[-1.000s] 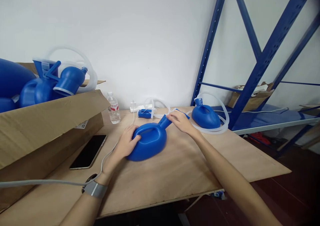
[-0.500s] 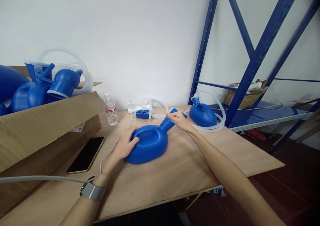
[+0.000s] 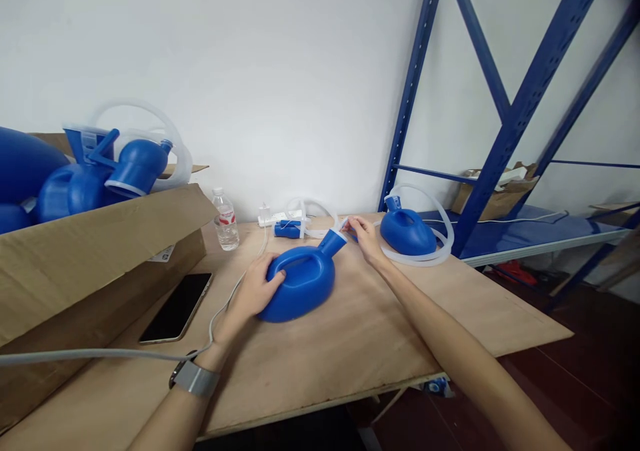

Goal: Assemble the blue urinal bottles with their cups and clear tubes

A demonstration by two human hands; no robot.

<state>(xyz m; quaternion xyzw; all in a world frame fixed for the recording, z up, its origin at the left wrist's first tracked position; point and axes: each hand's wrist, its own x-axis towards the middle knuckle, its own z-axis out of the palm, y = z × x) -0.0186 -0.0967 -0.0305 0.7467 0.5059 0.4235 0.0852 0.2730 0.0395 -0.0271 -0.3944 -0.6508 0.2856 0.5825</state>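
A: Blue jug [image 3: 300,283] is lying on its side mid-table [image 3: 380,344], neck [image 3: 332,242] aimed at 1 o'clock. Left hand [image 3: 256,292] is wrapped round the handle end at 8 o'clock of the body, fingers curled shut on it, so the jug looks pinned flat against sliding

B: And the right?

A: Right hand [image 3: 367,236] is past the neck mouth, at 2 o'clock from the jug. Fingertips are pinched on something small and blue beside a clear tube [image 3: 320,232]; exactly what is gripped cannot be told, too small. Hand is partly closed, not a fist

B: Surroundings?

A: Second jug [image 3: 407,232] with coiled hose [image 3: 440,238] is set at 2 o'clock, clear of the hands. Bottle [image 3: 225,219] at 11, phone [image 3: 177,308] at 9, box [image 3: 95,251] of more jugs far left. A cable [image 3: 125,354] is draped over the left wrist
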